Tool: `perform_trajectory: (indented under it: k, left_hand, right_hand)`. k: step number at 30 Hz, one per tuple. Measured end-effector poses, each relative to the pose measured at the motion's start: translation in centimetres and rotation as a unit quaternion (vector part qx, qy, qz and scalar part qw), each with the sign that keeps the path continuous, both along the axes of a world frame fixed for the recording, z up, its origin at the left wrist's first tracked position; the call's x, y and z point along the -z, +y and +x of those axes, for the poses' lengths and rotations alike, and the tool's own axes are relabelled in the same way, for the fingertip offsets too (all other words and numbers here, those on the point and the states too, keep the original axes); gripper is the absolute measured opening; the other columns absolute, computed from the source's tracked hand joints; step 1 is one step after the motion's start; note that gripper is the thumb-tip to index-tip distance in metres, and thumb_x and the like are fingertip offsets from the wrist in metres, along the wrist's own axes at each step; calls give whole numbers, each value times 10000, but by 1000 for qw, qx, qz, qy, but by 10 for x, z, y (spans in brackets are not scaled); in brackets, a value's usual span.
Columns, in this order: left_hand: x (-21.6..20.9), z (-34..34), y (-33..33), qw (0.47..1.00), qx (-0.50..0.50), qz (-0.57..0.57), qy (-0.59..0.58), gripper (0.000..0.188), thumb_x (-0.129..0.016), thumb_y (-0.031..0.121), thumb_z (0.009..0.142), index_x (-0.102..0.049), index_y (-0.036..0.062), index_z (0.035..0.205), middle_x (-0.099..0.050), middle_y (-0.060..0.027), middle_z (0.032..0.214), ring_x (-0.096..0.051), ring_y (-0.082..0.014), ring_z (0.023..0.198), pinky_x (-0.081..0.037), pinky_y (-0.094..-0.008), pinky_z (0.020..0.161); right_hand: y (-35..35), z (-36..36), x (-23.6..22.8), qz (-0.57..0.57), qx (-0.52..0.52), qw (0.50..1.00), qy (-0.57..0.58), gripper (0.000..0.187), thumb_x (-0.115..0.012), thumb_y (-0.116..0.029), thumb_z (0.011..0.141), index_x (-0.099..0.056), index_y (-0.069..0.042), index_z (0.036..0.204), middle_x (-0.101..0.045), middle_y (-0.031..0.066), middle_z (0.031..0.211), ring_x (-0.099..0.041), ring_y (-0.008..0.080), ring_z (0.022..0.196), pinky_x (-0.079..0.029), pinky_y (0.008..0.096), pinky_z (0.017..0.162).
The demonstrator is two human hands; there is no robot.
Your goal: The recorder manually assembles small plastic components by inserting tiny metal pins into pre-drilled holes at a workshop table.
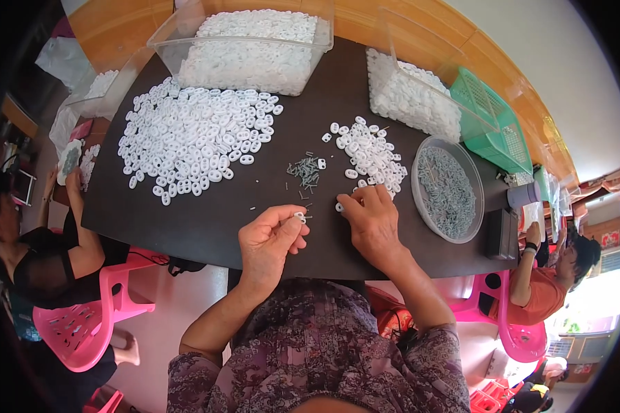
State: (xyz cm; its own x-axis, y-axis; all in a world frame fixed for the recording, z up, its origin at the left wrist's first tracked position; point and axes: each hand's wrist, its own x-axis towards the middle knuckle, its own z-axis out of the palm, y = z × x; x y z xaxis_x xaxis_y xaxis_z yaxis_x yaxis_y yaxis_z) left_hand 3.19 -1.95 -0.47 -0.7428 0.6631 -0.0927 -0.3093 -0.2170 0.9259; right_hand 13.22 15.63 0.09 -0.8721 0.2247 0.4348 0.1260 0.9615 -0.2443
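On the dark table, directly before me: two heaps of white two-holed pieces, one large and one small, each overlapping too much for a piece count. One pile of metal pins lies between them, one white piece at its right edge. My left hand pinches one white piece between thumb and finger, near the table's front edge. My right hand has its fingers bent down at the small heap's near edge; whether they grip anything, cannot tell. Surroundings: two clear bins at the far side, one green basket beside the right bin, one round tub of pins right of my right hand, one dark box just beside it. Held piece mostly covered by my fingertips; a pin shows beside it, attachment unclear. Seated people at left and right, partly cut off.
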Motion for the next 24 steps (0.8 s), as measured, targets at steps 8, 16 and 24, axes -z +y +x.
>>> perform_trajectory:
  k: [8, 16, 24]
  left_hand:
    - [1, 2, 1, 1000, 15, 4, -21, 180, -602, 111, 922, -646, -13, 1044, -651, -50, 814, -584, -67, 643, -439, -188, 553]
    - [0, 3, 3, 1000, 6, 2, 8, 174, -633, 114, 905, -660, 21, 1051, -635, -23, 819, -584, -60, 665, -423, -174, 555]
    - [-6, 8, 4, 999, -25, 10, -38, 145, -626, 46, 886, -620, -44, 999, -651, -90, 791, -593, -93, 596, -443, -192, 493]
  right_hand:
    - [3, -3, 0, -86, -42, 995, 28, 152, -688, 5, 721, -619, -25, 854, -560, 56, 770, -546, 210, 723, -440, 346, 617]
    - [-19, -4, -17, -657, 7, 752, 43, 116, -676, -17, 819, -660, 8, 931, -666, 37, 825, -576, 61, 718, -434, 202, 615]
    - [-29, -9, -11, -697, 26, 714, 54, 161, -642, -45, 845, -655, 11, 995, -669, 56, 822, -569, 76, 691, -428, 201, 622]
